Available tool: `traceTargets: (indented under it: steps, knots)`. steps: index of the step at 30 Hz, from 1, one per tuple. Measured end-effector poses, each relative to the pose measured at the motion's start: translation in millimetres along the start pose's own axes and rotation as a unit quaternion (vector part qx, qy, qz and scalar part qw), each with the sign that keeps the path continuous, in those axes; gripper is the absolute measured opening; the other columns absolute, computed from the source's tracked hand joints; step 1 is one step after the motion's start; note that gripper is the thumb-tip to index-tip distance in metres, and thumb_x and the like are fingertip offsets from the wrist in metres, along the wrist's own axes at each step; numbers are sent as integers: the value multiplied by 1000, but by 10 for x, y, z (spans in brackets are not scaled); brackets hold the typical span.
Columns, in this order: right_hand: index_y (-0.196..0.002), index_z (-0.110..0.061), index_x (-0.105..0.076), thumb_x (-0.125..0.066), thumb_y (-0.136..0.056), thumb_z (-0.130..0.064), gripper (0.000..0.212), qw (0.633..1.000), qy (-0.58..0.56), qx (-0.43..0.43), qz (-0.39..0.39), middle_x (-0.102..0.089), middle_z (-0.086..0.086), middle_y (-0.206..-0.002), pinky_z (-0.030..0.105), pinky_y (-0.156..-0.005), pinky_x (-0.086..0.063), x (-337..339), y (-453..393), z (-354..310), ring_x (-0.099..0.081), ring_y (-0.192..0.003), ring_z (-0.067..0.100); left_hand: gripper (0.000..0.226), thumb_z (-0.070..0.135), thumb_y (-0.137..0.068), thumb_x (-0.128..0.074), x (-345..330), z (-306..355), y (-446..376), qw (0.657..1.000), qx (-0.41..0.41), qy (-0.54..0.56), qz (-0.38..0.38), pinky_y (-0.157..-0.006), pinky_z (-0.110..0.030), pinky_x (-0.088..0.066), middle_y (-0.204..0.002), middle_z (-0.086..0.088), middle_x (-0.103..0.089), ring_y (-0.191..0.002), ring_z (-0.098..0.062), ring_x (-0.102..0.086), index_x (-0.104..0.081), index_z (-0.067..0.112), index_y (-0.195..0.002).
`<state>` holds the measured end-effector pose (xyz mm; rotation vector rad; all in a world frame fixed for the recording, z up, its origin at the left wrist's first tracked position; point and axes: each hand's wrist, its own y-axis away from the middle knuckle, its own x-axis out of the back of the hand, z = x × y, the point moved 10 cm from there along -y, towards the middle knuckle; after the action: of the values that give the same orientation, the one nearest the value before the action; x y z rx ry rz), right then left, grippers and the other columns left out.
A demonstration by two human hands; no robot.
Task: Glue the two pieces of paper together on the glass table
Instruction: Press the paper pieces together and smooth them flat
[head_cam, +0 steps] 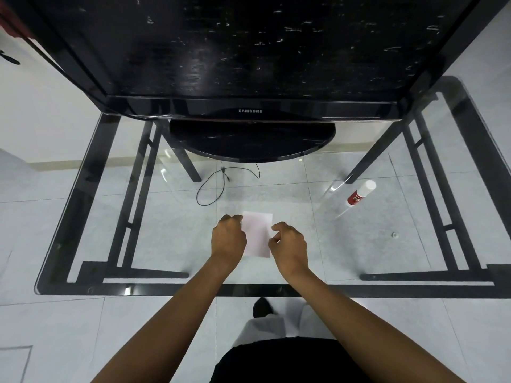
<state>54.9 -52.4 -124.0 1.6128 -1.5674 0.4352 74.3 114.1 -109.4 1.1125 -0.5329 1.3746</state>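
A small pale pink-white paper (257, 233) lies on the glass table (177, 239), near its front middle. Only one sheet outline shows; I cannot tell whether a second piece lies under it. My left hand (228, 237) rests on the paper's left edge with the fingers curled down onto it. My right hand (289, 246) pinches the paper's right edge between thumb and fingers. A red and white glue stick (360, 193) with its white cap on lies on the glass to the right, well apart from both hands.
A large black Samsung television (250, 111) stands on a round base (251, 142) at the back of the table. A thin black cable (218, 186) curls below the glass. A tiny clear object (394, 234) sits at right. The table's dark frame edge (193, 290) runs along the front.
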Motion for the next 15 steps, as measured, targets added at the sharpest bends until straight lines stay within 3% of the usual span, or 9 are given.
traceTargets:
  steps: [9,15]
  knots:
    - [-99,-17,-53,-61,-85,-19,16,1000,-5,-28,4,-69,5,-74,36,-62,-55,47,-113,43,-64,-69,26,42,-8,-84,-51,-27,15,-1,1000,-16,-15,-5,-85,-35,-54,-112,-17,-64,-98,-31,-67,-61,4,-123]
    - [-79,-14,-57,-58,-83,-28,14,994,-26,-103,-4,-70,5,-73,33,-62,-54,80,-273,120,-69,-65,28,40,-8,-85,-52,-46,22,0,999,-27,-22,-10,-84,-35,-54,-113,-18,-63,-97,-32,-66,-61,1,-122]
